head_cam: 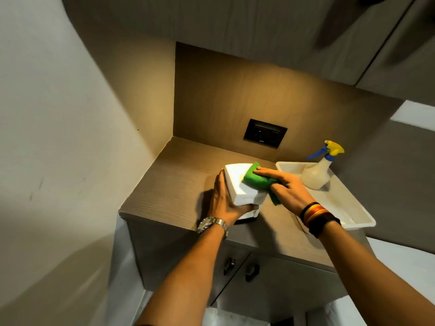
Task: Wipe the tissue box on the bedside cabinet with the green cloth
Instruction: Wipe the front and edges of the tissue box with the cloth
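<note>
A white tissue box (237, 184) is tilted up off the wooden top of the bedside cabinet (169, 184). My left hand (223, 201), with a metal watch at the wrist, grips the box's left side and near end. My right hand (282, 187) presses a folded green cloth (254, 178) flat on the box's top face, fingers stretched toward the far end. Part of the cloth hangs down the box's right side under my palm.
A white tray (341, 208) lies on the cabinet's right part, with a spray bottle (316, 172) standing in its far end. A black socket panel (264, 132) is set in the back wall. Cabinet doors with dark handles (251, 271) are below; a wall closes the left.
</note>
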